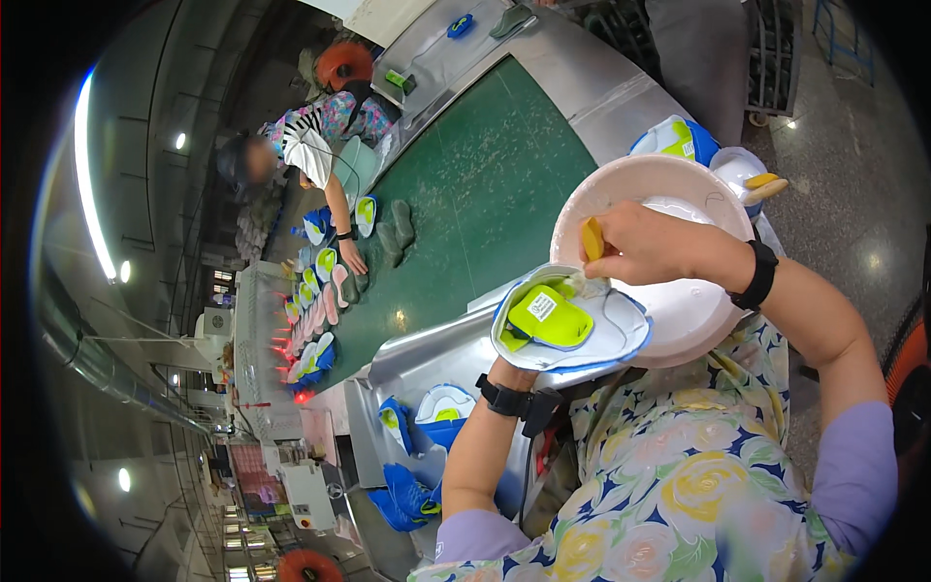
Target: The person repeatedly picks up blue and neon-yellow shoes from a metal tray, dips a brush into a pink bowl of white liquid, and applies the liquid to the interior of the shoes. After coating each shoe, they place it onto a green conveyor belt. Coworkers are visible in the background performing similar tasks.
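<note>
A shoe upper point(621, 335) in white and blue, with a lime-green tongue, is held tilted over the near edge of the pale pink tub point(606, 179). My left hand point(514, 374) supports it from below; most of its fingers are hidden behind the upper. My right hand point(640, 242) grips a brush by its yellow handle point(591, 239), closed around it. The brush's bristle end touches the inside rim of the upper, close to the tongue. White liquid point(684, 206) shows inside the tub.
A green conveyor belt point(485, 165) runs beyond the tub. Across it, a co-worker's hand point(351, 256) reaches among insole-shaped pieces and shoe uppers. Blue uppers point(402, 497) lie on the metal ledge at lower left. A white container point(734, 173) with yellow-handled brushes stands right of the tub.
</note>
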Tool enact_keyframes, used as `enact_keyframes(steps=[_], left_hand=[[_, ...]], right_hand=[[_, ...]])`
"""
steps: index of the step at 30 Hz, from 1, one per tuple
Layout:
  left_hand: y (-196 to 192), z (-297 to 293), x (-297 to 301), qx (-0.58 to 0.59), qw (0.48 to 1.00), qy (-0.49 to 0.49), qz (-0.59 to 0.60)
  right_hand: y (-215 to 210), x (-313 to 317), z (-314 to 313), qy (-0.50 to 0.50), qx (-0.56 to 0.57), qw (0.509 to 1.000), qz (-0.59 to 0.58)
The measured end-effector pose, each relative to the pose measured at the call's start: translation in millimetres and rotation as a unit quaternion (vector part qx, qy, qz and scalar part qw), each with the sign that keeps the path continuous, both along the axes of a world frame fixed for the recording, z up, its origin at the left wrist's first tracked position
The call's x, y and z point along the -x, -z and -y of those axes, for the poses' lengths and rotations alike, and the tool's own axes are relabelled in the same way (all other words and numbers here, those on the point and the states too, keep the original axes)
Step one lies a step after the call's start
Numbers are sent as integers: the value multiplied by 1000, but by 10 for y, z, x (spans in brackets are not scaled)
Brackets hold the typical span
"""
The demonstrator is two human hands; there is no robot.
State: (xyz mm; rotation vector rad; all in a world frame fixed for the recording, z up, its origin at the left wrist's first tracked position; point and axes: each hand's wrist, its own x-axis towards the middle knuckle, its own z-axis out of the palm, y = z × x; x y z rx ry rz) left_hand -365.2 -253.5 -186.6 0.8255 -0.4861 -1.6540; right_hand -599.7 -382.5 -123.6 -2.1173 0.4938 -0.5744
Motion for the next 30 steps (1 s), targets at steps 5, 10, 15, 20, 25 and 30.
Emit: enact_keyframes(steps=[5,10,15,20,25,30], left_hand=[[-172,70,-140,-50,983,30,171],[-291,140,-128,-7,984,23,176],[-291,28,-204,40,979,-48,192],[-165,97,-294,34,982,-65,174],[-88,198,-535,208,923,-147,289],[157,87,-1568,42,894,-264,359]], right_hand=[[-85,188,6,46,27,998,-43],[-63,-8,-109,13,186,966,180],[-65,133,-127,33,123,990,55],[-251,-64,-118,121,85,961,233],[-250,-93,-102,172,71,982,26],[-83,71,-101,195,-130,967,95]])
